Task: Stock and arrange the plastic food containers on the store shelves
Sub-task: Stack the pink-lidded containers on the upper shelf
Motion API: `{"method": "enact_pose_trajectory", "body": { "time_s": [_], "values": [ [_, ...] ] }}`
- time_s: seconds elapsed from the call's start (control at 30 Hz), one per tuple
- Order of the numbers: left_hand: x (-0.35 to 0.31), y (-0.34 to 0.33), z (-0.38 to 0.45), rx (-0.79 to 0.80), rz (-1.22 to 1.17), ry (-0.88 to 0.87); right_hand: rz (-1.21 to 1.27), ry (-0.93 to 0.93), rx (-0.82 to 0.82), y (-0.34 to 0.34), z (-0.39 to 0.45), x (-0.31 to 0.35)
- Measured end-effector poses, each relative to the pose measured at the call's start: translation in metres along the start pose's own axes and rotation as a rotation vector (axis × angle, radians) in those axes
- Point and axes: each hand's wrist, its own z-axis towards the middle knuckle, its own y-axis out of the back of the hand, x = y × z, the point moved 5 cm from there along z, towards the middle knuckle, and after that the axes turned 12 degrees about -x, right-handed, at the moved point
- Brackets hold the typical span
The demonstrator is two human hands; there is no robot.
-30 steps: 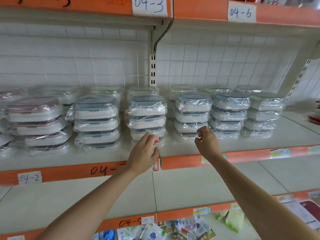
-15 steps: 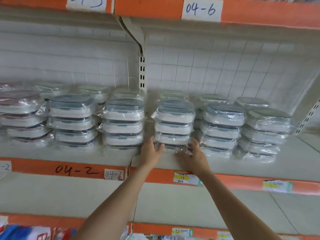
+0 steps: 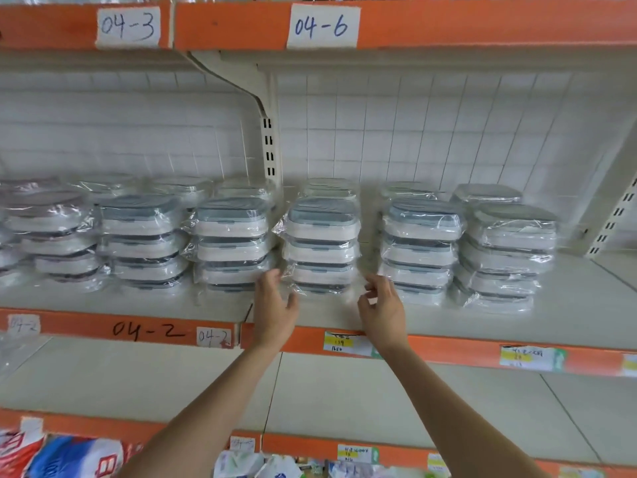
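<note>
Plastic-wrapped container stack [image 3: 322, 243] just right of shelf upright [image 3: 269, 146] | left hand [image 3: 275, 305] fingers relaxed, touching wrap; right hand [image 3: 382, 308] loosely curled, empty | risk: slippery film lets stack slide, topple if nudged unevenly

White grid back panel [image 3: 431, 132] behind shelves. Slotted cream upright [image 3: 268, 146] with bracket at centre; another slotted upright [image 3: 617, 215] far right. Paper labels "04-3" [image 3: 128, 26] and "04-6" [image 3: 322, 26] on top orange edge, "04-2" tag [image 3: 213, 337] lower. Yellow price tags [image 3: 346, 343]. Packaged goods [image 3: 65, 455] at bottom left.
</note>
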Motion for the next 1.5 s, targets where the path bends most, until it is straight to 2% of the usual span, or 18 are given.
{"method": "enact_pose_trajectory", "body": {
  "time_s": [0.1,0.23,0.33,0.43,0.53,0.7,0.9,1.07,1.2,1.27,1.5],
  "values": [
    [-0.022,0.008,-0.016,-0.116,-0.02,-0.181,0.004,0.04,-0.105,0.039,0.007,-0.019],
    [-0.072,-0.035,-0.041,0.117,-0.155,-0.281,-0.054,-0.071,-0.242,0.088,0.027,-0.051],
    [-0.098,-0.085,-0.059,0.284,-0.132,-0.19,-0.13,-0.085,-0.172,0.097,0.042,-0.063],
    [-0.104,-0.126,-0.063,0.379,-0.084,0.026,-0.16,-0.052,-0.065,0.09,0.048,-0.068],
    [-0.098,-0.141,-0.058,0.329,-0.049,0.125,-0.166,-0.046,-0.026,0.081,0.043,-0.073],
    [-0.094,-0.14,-0.061,0.286,-0.217,0.083,-0.245,0.022,-0.074,0.08,0.037,-0.079],
    [-0.091,-0.131,-0.064,0.156,-0.138,0.017,-0.119,0.077,-0.062,0.087,0.031,-0.076],
    [-0.093,-0.126,-0.065,0.095,-0.14,0.041,-0.056,0.068,-0.067,0.086,0.032,-0.079],
    [-0.084,-0.131,-0.055,0.133,-0.116,0.202,-0.091,0.061,-0.087,0.083,0.032,-0.08],
    [-0.082,-0.135,-0.051,0.163,-0.114,0.229,-0.108,0.062,-0.075,0.081,0.034,-0.081],
    [-0.081,-0.129,-0.041,0.212,0.024,0.101,-0.184,-0.026,-0.005,0.08,0.041,-0.084]
  ]
}}
